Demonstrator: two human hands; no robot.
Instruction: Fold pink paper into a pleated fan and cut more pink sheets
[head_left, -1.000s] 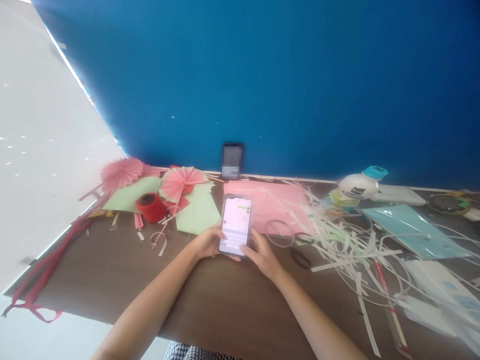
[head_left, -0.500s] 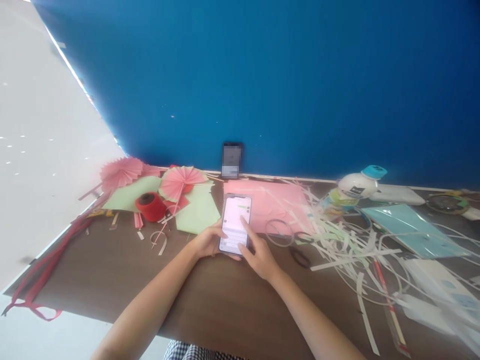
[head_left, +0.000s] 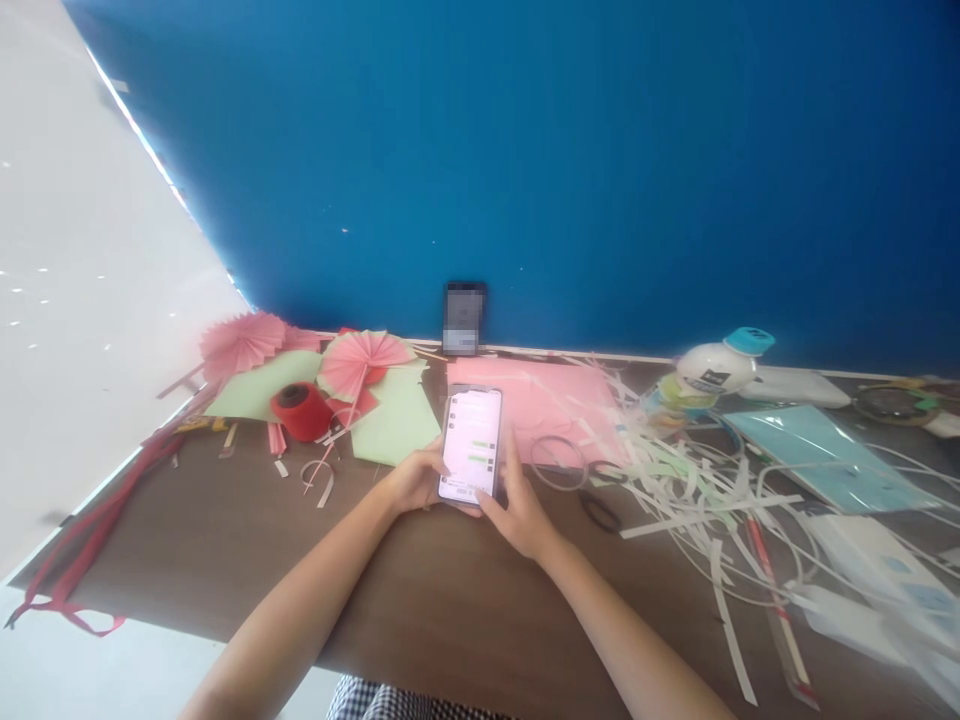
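Note:
A smartphone [head_left: 472, 445] with a lit chat screen stands tilted up over the near table. My left hand [head_left: 417, 482] is closed round its left edge, thumb at the lower left of the screen. Around the lower right side is my right hand [head_left: 519, 508], with its thumb on the bottom of the screen and its fingers along the right edge. Behind the phone lies a pink paper sheet [head_left: 547, 400], with a light green sheet [head_left: 397, 420] to its left. A second, dark phone [head_left: 463, 320] leans against the blue wall.
Pink paper fans [head_left: 364, 362] and a red thread spool [head_left: 302, 411] lie to the left. On the right are tangled white paper strips [head_left: 697, 500], a white bottle with a blue cap [head_left: 716, 370] and a light blue packet [head_left: 832, 460]. Red ribbon [head_left: 90, 540] hangs off the left edge.
The on-screen keyboard has gone, and more chat messages show. My right index finger has moved from the screen to the phone's right edge. My left hand keeps its hold.

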